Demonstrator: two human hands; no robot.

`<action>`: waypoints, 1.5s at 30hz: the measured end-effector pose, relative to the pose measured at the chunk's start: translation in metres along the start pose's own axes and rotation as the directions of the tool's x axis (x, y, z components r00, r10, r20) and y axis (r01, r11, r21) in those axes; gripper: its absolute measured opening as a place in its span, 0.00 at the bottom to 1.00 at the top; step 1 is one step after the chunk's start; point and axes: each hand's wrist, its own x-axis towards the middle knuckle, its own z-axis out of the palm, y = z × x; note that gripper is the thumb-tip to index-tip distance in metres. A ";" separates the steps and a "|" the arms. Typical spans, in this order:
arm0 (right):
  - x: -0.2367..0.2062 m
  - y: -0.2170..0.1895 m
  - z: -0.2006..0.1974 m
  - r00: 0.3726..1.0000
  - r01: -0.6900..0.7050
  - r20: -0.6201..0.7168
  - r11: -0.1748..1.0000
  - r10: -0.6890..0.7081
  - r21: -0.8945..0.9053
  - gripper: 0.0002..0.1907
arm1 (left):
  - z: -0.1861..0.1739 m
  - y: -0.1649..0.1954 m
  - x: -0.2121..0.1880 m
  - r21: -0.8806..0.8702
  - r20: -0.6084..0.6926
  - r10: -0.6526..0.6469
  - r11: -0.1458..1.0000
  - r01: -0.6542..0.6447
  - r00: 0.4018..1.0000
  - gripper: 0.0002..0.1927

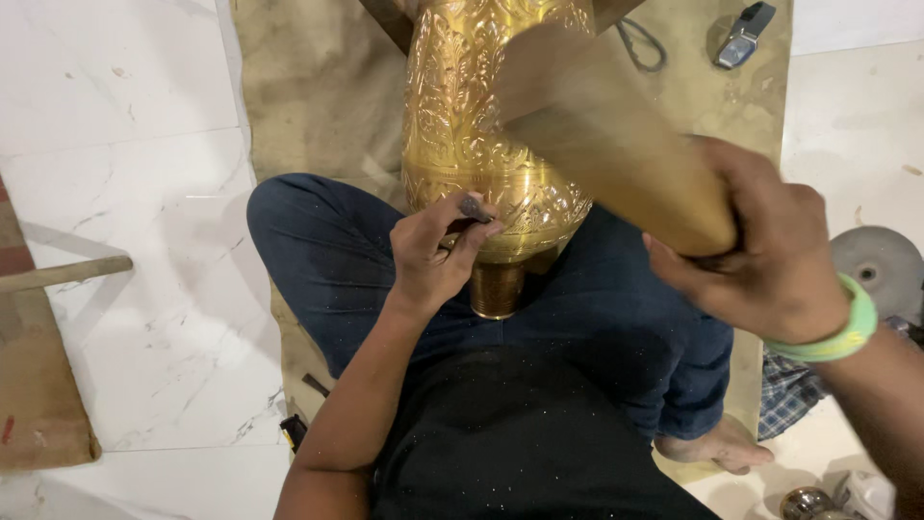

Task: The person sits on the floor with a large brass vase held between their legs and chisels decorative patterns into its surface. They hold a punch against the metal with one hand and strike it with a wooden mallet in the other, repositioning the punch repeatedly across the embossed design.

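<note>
Right hand grips a blurred wooden mallet; left hand pinches a chisel against the embossed brass vessel.

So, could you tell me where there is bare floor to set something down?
White marble floor left of the left knee, up to the wooden stick. Crowded at right: grinding disc, checked cloth, foot.

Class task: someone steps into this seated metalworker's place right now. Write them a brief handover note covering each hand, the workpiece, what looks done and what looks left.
Left hand: grip pinches a small punch against the brass vessel.
Right hand: grip around a wooden mallet, raised and motion-blurred.
Vessel lies across the lap over blue trousers, neck toward the body.
Done: embossed floral pattern covers most of the visible surface.
Left: apparently detail near the punch tip; cannot tell how much.
</note>
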 end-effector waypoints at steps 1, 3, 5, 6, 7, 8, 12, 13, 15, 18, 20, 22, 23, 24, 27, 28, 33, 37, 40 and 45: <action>0.009 -0.009 -0.007 0.999 0.033 -0.010 0.989 -0.032 0.147 0.32 | 0.001 -0.001 -0.002 0.010 -0.008 0.002 1.000 -0.002 1.000 0.19; 0.022 -0.022 -0.024 0.979 0.091 0.196 0.976 -0.052 -0.198 0.35 | 0.002 -0.002 -0.006 0.111 -0.020 -0.010 0.994 0.012 1.000 0.16; 0.027 -0.031 -0.033 0.944 0.171 0.330 0.868 -0.009 -0.466 0.37 | 0.004 -0.003 -0.010 0.146 -0.044 -0.022 0.989 0.029 0.999 0.14; 0.028 -0.035 -0.033 0.933 0.205 0.361 0.801 0.015 -0.563 0.37 | 0.006 -0.004 -0.013 0.137 -0.064 -0.026 0.990 0.035 0.998 0.14; 0.029 -0.038 -0.034 0.920 0.240 0.389 0.722 0.044 -0.649 0.37 | 0.008 -0.004 -0.015 0.126 -0.084 -0.034 0.991 0.045 0.996 0.13; 0.029 -0.041 -0.034 0.861 0.271 0.481 0.651 0.166 -0.709 0.35 | 0.010 -0.005 -0.019 0.148 -0.119 -0.039 0.987 0.057 0.992 0.14; 0.034 -0.051 -0.035 0.830 0.334 0.527 0.593 0.184 -0.732 0.37 | 0.020 -0.008 -0.030 0.183 -0.248 -0.056 0.978 0.104 0.967 0.15; 0.035 -0.052 -0.035 0.880 0.318 0.469 0.638 0.076 -0.701 0.40 | 0.023 -0.009 -0.031 0.171 -0.271 -0.062 0.979 0.111 0.961 0.15; 0.036 -0.053 -0.035 0.927 0.236 0.373 0.814 -0.026 -0.530 0.40 | 0.025 -0.010 -0.032 0.116 -0.268 -0.107 0.983 0.143 0.957 0.19; 0.030 -0.050 -0.034 0.864 0.303 0.482 0.612 0.148 -0.731 0.37 | 0.024 -0.009 -0.031 0.098 -0.232 -0.121 0.984 0.147 0.965 0.17; 0.019 -0.046 -0.033 0.855 0.286 0.473 0.567 0.213 -0.772 0.38 | 0.020 -0.008 -0.027 0.158 -0.178 -0.057 0.984 0.085 0.982 0.15; 0.008 -0.038 -0.031 0.926 0.153 0.367 0.798 0.090 -0.583 0.43 | 0.015 -0.008 -0.020 0.278 -0.117 0.047 0.960 -0.013 0.992 0.15; 0.002 -0.032 -0.029 0.915 0.127 0.370 0.756 0.160 -0.642 0.42 | 0.011 -0.007 -0.018 0.197 -0.099 -0.012 0.980 0.031 0.995 0.15; -0.005 -0.027 -0.027 0.902 0.103 0.364 0.705 0.231 -0.702 0.40 | 0.007 -0.005 -0.016 0.112 -0.077 -0.067 0.991 0.076 0.995 0.15; -0.026 -0.006 -0.011 0.978 -0.070 0.147 0.890 0.151 -0.452 0.38 | -0.002 -0.005 -0.007 -0.277 -0.129 -0.295 0.928 0.251 0.947 0.13; -0.034 0.003 0.001 0.994 -0.093 0.027 0.964 0.103 -0.250 0.37 | -0.003 -0.004 -0.005 -0.418 -0.149 -0.395 0.856 0.304 0.907 0.12; -0.072 0.038 0.080 0.919 -0.319 -0.060 0.823 0.390 0.470 0.30 | -0.002 0.002 -0.002 -0.197 -0.138 -0.265 0.952 0.236 0.954 0.19; -0.071 0.047 0.083 0.934 -0.261 -0.125 0.881 0.333 0.395 0.27 | -0.003 0.000 0.002 -0.154 -0.109 -0.275 0.954 0.257 0.955 0.17; -0.048 0.038 0.062 0.961 -0.179 -0.186 0.973 0.204 0.145 0.30 | -0.002 -0.004 0.004 -0.151 -0.070 -0.168 0.976 0.156 0.983 0.19; -0.005 0.017 0.027 0.997 -0.064 -0.049 0.979 0.055 -0.196 0.33 | 0.002 -0.008 0.004 -0.044 -0.086 -0.126 0.992 0.122 0.988 0.21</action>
